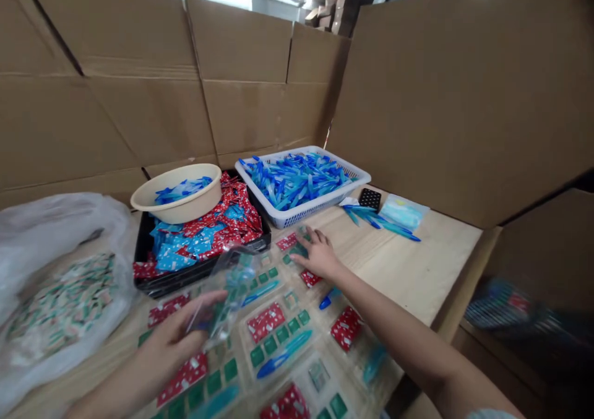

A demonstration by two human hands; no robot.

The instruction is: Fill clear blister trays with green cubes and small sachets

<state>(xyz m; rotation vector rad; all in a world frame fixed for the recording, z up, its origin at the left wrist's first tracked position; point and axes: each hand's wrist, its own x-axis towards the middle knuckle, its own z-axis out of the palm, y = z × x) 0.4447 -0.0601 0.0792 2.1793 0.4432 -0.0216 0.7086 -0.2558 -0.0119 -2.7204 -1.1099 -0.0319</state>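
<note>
My left hand [179, 341] is closed on a clear plastic bag [232, 286] that holds small green and blue items, lifted slightly above the table. My right hand [317, 255] reaches forward with fingers spread flat over small green and red packets [290, 244] near the white basket. Below both hands lie several rows of clear packed kits [278, 338], each with a red sachet, green squares and a blue toothbrush-like piece.
A white basket [359, 176] of blue sticks stands at the back, beside a black tray [204, 270] of red and blue sachets with a beige bowl [185, 205] on it. A plastic sack [60, 295] of green pieces lies left. Cardboard walls surround the wooden table [417, 270].
</note>
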